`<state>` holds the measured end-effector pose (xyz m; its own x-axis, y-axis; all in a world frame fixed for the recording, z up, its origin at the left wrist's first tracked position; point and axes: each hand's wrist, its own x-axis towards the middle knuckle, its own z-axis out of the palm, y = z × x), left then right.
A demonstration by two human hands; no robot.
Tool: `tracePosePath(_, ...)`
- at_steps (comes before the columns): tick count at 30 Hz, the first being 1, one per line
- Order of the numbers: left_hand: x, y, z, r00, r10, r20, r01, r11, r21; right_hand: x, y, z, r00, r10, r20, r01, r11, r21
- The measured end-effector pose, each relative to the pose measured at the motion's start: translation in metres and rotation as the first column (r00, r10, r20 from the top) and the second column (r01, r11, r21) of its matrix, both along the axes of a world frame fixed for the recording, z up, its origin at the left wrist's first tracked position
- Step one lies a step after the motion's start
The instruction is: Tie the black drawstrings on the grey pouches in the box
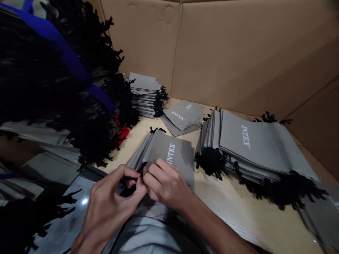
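Close together at the near edge of the table, my left hand point(116, 197) and my right hand point(165, 181) pinch a black drawstring point(143, 167). It belongs to a grey pouch with white INTEX lettering point(181, 150), on a small fanned pile in front of me. Both hands have their fingers closed at the cord, and the fingertips partly hide it. The pouch lies flat, its corded edge toward my hands.
A taller stack of INTEX pouches point(254, 144) stands at the right, black cords spilling out. Behind are loose grey pouches point(180, 118) and another stack point(144, 93). Blue-strapped bundles point(76, 70) crowd the left. Cardboard walls point(238, 53) close off the back and right.
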<state>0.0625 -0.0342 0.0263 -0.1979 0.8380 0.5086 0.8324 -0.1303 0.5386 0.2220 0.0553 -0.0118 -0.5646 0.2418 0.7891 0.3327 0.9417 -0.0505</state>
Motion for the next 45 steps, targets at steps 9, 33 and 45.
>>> tracePosePath(9,-0.020,-0.004,0.020,0.980,-0.163,0.110,0.182,0.963,-0.198,0.004,0.002,-0.003,0.999,-0.023,-0.027,0.020,0.994,-0.105)
tracePosePath(33,-0.011,0.000,0.002,0.939,-0.092,0.331,0.120,0.991,-0.065,0.016,-0.011,0.015,0.983,0.102,-0.155,-0.165,0.861,-0.481)
tracePosePath(45,-0.014,-0.004,0.011,0.956,-0.128,0.263,0.151,0.986,-0.069,0.011,0.020,0.013,0.988,0.131,0.080,-0.102,0.949,-0.300)
